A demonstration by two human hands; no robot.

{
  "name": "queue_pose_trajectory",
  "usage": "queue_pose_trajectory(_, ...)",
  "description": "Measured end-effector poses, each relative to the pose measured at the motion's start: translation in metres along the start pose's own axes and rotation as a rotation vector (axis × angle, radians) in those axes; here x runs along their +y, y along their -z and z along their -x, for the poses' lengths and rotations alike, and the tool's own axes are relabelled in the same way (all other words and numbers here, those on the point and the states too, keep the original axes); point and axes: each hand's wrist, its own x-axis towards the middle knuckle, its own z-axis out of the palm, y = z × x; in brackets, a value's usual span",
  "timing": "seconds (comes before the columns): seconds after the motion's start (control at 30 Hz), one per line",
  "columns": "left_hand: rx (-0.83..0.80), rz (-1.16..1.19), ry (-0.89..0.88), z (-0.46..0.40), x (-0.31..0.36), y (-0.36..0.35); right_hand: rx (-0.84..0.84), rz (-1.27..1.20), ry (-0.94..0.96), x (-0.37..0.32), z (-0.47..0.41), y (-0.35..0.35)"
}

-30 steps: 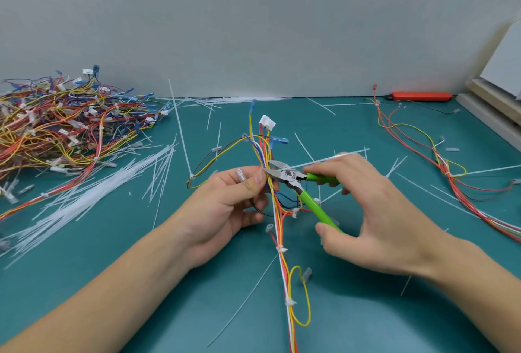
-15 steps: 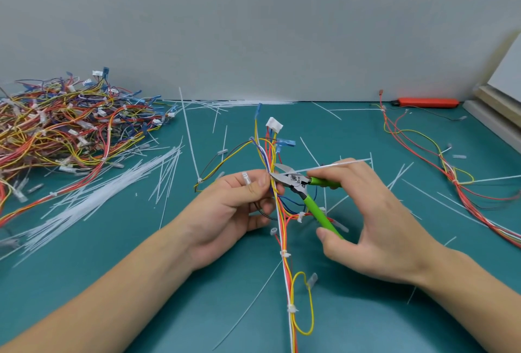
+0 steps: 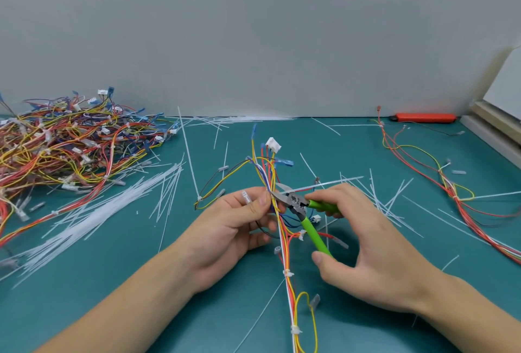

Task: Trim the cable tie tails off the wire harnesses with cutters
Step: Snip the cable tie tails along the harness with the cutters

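Note:
My left hand (image 3: 235, 225) pinches a wire harness (image 3: 284, 251) of red, yellow and white wires between thumb and fingers, just above the teal mat. The harness runs from a white connector (image 3: 273, 144) at the far end down to the frame's bottom edge, with white cable ties (image 3: 287, 273) along it. My right hand (image 3: 375, 251) grips green-handled cutters (image 3: 308, 221). Their open metal jaws (image 3: 279, 193) sit against the bundle right by my left thumb. A long white tie tail (image 3: 324, 185) sticks out to the right from there.
A big tangled pile of harnesses (image 3: 64, 147) fills the far left. Cut white tie tails (image 3: 107, 206) lie scattered over the teal mat (image 3: 197, 310). Another harness (image 3: 451, 192) lies at the right, an orange tool (image 3: 425, 117) by the back wall, and stacked boards (image 3: 496, 124) at the far right.
The cutters' jaws have edged slightly left, closer to my left thumb and the bundle. Both hands otherwise keep their grips.

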Motion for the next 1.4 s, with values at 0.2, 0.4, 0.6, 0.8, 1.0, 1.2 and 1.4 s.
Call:
queue_pose_trajectory(0.2,0.014,0.021,-0.004,0.000,0.001,-0.001,0.004,0.004,-0.014,0.001,0.001,0.002)
queue_pose_trajectory(0.4,-0.026,-0.011,0.014,0.001,0.002,-0.001,0.022,0.018,0.045,0.001,-0.001,0.003)
queue_pose_trajectory(0.6,-0.040,-0.006,0.023,-0.001,0.000,0.001,-0.003,0.067,0.074,0.005,-0.003,0.008)
queue_pose_trajectory(0.8,-0.046,0.003,0.046,-0.001,0.002,0.003,-0.014,0.035,0.053,0.007,-0.003,0.005)
queue_pose_trajectory(1.0,-0.064,-0.047,0.048,0.001,0.004,0.002,0.002,-0.071,0.046,0.009,-0.003,0.000)
queue_pose_trajectory(1.2,-0.011,-0.080,0.036,0.001,0.002,0.003,0.054,-0.117,0.011,0.009,-0.002,-0.003)
queue_pose_trajectory(1.4,-0.008,-0.092,0.010,0.000,-0.001,0.002,0.134,-0.080,0.045,0.007,-0.002,-0.006)
